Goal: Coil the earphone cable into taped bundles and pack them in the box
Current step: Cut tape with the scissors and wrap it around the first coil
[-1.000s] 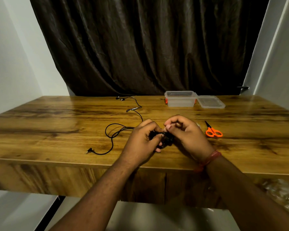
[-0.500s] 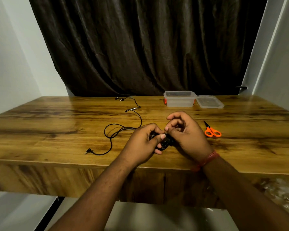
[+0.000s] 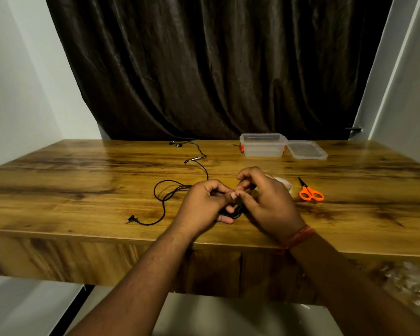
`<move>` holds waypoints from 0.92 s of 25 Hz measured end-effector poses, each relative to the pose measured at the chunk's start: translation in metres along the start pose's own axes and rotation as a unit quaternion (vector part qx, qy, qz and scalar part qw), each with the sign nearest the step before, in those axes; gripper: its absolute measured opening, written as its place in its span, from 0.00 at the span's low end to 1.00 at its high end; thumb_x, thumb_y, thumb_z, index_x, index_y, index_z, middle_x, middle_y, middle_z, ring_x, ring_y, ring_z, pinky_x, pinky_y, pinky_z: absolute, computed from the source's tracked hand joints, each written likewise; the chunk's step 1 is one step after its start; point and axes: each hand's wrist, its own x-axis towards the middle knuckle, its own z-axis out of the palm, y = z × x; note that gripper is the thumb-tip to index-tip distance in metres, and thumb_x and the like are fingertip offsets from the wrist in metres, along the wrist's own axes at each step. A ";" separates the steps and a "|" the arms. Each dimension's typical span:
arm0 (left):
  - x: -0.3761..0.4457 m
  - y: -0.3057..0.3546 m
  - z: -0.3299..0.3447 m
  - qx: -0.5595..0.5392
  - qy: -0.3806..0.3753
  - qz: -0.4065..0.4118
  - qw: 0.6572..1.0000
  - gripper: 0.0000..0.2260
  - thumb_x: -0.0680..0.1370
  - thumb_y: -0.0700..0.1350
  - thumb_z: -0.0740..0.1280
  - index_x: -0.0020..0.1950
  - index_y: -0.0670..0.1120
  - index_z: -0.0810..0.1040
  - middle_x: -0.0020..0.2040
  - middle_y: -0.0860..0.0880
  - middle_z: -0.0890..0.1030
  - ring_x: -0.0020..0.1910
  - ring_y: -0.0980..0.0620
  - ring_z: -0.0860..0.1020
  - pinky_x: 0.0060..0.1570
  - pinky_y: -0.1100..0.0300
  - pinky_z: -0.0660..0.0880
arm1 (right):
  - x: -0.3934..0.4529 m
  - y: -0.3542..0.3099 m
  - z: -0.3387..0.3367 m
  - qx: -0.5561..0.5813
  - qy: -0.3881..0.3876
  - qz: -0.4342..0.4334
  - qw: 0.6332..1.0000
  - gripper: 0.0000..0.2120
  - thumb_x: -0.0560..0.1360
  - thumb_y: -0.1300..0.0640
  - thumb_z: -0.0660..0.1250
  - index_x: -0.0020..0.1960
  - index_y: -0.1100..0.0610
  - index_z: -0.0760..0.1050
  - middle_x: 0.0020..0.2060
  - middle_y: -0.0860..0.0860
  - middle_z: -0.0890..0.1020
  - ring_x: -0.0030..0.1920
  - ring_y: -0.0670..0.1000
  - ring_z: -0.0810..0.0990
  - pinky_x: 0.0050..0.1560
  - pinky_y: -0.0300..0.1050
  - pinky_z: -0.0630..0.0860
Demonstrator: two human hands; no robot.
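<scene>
Both hands curled together: left hand [image 3: 205,204] & right hand [image 3: 268,202] pinching coiled earphone cable [image 3: 235,209].

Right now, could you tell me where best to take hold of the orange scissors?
Probably by the orange handle loops, from above on the near right: the scissors lie flat on the table, closed blades pointing away, handles toward the near edge.

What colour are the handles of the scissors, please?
Orange, on the scissors; head view.

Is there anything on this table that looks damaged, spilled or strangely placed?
Nothing stands out. The loose earphone cable sprawls uncoiled, as the task expects; the box stands open beside its lid.
</scene>
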 end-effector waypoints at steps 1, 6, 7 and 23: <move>0.001 0.000 -0.001 -0.018 -0.002 -0.009 1.000 0.03 0.75 0.37 0.71 0.45 0.39 0.78 0.39 0.41 0.81 0.32 0.52 0.80 0.28 0.56 0.81 | 0.000 0.000 0.000 -0.007 -0.001 -0.002 1.000 0.13 0.74 0.61 0.70 0.57 0.54 0.73 0.43 0.45 0.79 0.45 0.42 0.76 0.43 0.32 0.71; 0.003 0.003 -0.004 -0.077 -0.006 -0.032 0.996 0.01 0.76 0.35 0.69 0.45 0.38 0.79 0.39 0.42 0.82 0.30 0.55 0.80 0.26 0.60 0.79 | 0.000 -0.001 0.001 -0.020 -0.004 -0.009 1.000 0.13 0.75 0.60 0.70 0.58 0.52 0.72 0.44 0.45 0.80 0.46 0.44 0.78 0.44 0.39 0.74; 0.003 0.004 -0.004 -0.084 -0.007 -0.037 0.996 0.01 0.76 0.35 0.69 0.45 0.39 0.79 0.39 0.42 0.82 0.30 0.55 0.80 0.26 0.60 0.79 | 0.000 -0.001 0.001 -0.024 -0.002 -0.013 1.000 0.13 0.75 0.59 0.70 0.58 0.52 0.73 0.44 0.45 0.80 0.47 0.45 0.78 0.44 0.41 0.75; 0.007 0.006 -0.008 -0.123 0.027 -0.062 0.990 0.01 0.77 0.35 0.68 0.47 0.37 0.78 0.34 0.43 0.81 0.30 0.54 0.81 0.25 0.60 0.79 | 0.002 -0.004 0.003 -0.122 -0.054 -0.090 0.987 0.11 0.77 0.56 0.67 0.59 0.54 0.74 0.44 0.49 0.81 0.48 0.50 0.77 0.44 0.48 0.75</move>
